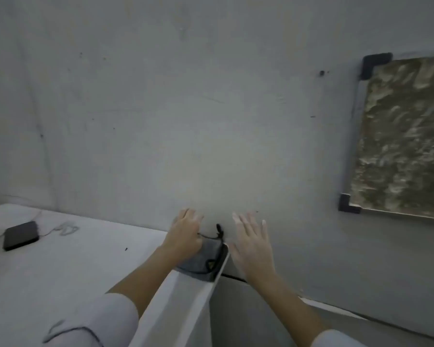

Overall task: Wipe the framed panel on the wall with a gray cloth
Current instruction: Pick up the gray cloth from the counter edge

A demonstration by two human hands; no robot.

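Note:
The framed panel [401, 136] hangs on the wall at the right, with a mottled brown-green face and black corner pieces; its right part is cut off by the frame edge. A gray cloth [198, 262] lies on the corner of the white table, against the wall, with a thin black cord across it. My left hand [186, 234] rests on the cloth's far end, fingers curled down over it. Beside the table corner my right hand [252, 244] hovers with fingers spread and nothing in it, well left of and below the panel.
The white table [73, 266] fills the lower left, its right edge dropping off at the cloth. A black box [20, 235] with a pale cable lies at its far left. The gray wall [211, 108] is close ahead, with floor and skirting below right.

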